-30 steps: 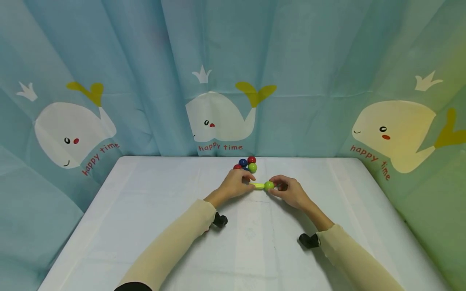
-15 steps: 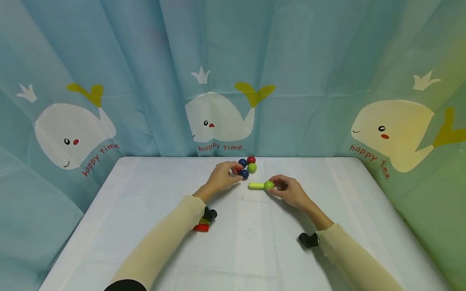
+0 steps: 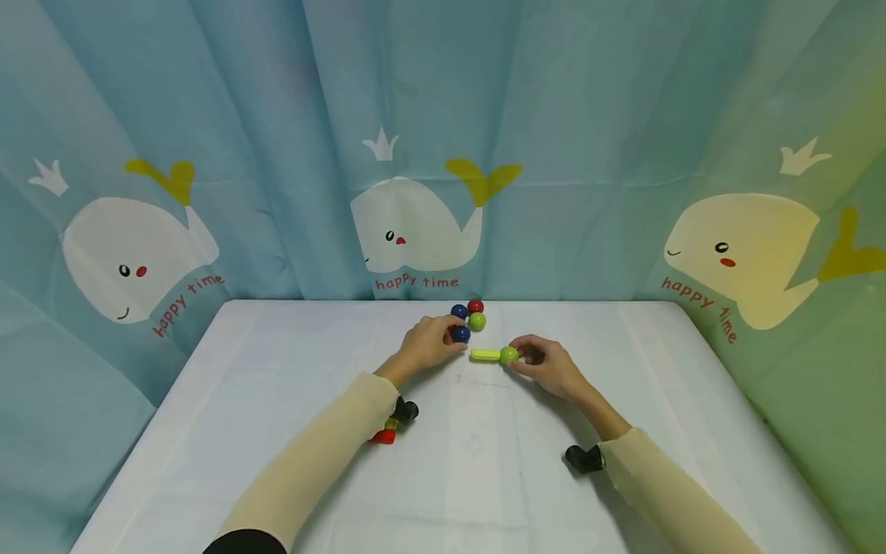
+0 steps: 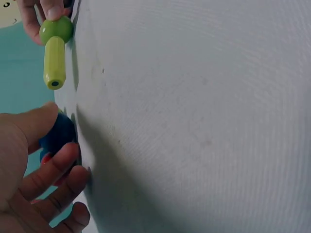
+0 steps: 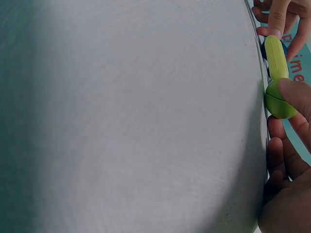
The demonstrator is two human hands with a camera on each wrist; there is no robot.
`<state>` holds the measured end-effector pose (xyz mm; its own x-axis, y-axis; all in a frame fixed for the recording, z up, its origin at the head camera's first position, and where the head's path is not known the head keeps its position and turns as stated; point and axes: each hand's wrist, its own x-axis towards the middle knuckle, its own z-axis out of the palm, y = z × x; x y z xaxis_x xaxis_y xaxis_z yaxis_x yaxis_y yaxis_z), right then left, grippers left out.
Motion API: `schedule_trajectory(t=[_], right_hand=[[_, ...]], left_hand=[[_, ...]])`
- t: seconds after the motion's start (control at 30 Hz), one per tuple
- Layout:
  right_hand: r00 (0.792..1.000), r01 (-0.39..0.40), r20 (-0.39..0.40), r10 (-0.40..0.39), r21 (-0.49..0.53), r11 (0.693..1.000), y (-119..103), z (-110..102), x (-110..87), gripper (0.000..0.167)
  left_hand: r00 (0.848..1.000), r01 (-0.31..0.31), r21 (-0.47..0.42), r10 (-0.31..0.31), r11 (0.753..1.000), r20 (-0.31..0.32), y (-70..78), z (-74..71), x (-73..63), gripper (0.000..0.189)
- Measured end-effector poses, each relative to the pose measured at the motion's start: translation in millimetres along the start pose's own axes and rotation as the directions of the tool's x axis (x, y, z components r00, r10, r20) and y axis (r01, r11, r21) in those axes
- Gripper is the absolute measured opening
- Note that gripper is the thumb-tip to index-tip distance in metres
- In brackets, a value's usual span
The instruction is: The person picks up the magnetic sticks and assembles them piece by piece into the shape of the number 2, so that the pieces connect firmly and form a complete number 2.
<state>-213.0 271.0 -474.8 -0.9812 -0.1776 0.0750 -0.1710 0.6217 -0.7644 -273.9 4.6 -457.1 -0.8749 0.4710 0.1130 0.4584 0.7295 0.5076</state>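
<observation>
Between thumb and fingers, my right hand (image 3: 550,365) pinches a green ball (image 3: 509,355). A yellow-green rod (image 3: 486,355) sticks out from that ball towards the left, its free end showing a small dark spot in the left wrist view. My left hand (image 3: 424,343) has its thumb and curled fingers around a dark blue ball (image 3: 460,334). In the left wrist view this blue ball (image 4: 59,132) is partly covered by the fingers, and a bit of red shows behind them. Just beyond stand another blue ball (image 3: 459,312), a red ball (image 3: 475,306) and a green ball (image 3: 477,322).
Red and olive-yellow pieces (image 3: 384,435) lie partly hidden under the left sleeve. A white table (image 3: 484,462) carries everything. A blue curtain (image 3: 567,154) with whale prints hangs along its back edge and sides.
My left hand has let go of the rod's free end and moved left to the ball cluster, its fingers now around the nearer blue ball. The right hand has stayed in place with the green ball.
</observation>
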Motion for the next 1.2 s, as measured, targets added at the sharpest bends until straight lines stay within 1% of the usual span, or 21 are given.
schedule_trajectory(t=[0.1, 0.17, 0.27, 0.43, 0.5, 0.6, 0.83, 0.97, 1.2], right_hand=[[1.0, 0.001, 0.002, -0.001, 0.007, 1.0, 0, 2, -0.2, 0.03], [1.0, 0.005, 0.005, -0.005, 0.009, 1.0, 0, 2, 0.0, 0.03], [1.0, -0.004, 0.004, 0.004, 0.007, 1.0, -1, 2, 0.2, 0.03], [1.0, -0.014, 0.009, 0.014, 0.0, 1.0, -3, 2, -0.7, 0.031], [1.0, -0.01, 0.01, 0.01, -0.001, 1.0, -4, 1, -1.4, 0.031], [1.0, -0.001, 0.005, 0.001, 0.004, 1.0, -4, 1, -2.0, 0.031], [1.0, -0.002, 0.006, 0.002, 0.017, 1.0, -2, 2, -2.1, 0.031], [1.0, -0.009, 0.009, 0.008, 0.017, 1.0, -1, 2, -2.1, 0.031], [1.0, -0.022, 0.0, 0.022, 0.003, 1.0, -1, 2, -1.5, 0.031]], left_hand=[[1.0, 0.017, -0.018, -0.017, 1.0, -0.003, -2.2, 2.0, -2.3, 0.035], [1.0, 0.023, -0.051, -0.023, 0.998, -0.002, -3.5, 2.2, -3.9, 0.031], [1.0, 0.015, -0.101, -0.014, 0.995, 0.008, -5.5, 1.3, -6.3, 0.03], [0.999, 0.032, -0.161, -0.026, 0.986, 0.038, -10.4, -2.3, -11.8, 0.03], [0.999, 0.038, -0.181, -0.032, 0.983, 0.04, -13.3, -3.6, -13.8, 0.03], [0.999, 0.027, -0.203, -0.021, 0.979, 0.036, -18.6, -4.2, -15.2, 0.03], [0.999, 0.015, -0.238, -0.004, 0.971, 0.043, -22.8, -8.0, -18.1, 0.029], [0.999, 0.012, -0.233, 0.0, 0.972, 0.049, -22.8, -8.3, -17.6, 0.029], [0.997, 0.013, -0.233, 0.006, 0.972, 0.082, -14.1, -6.7, -14.4, 0.031]])
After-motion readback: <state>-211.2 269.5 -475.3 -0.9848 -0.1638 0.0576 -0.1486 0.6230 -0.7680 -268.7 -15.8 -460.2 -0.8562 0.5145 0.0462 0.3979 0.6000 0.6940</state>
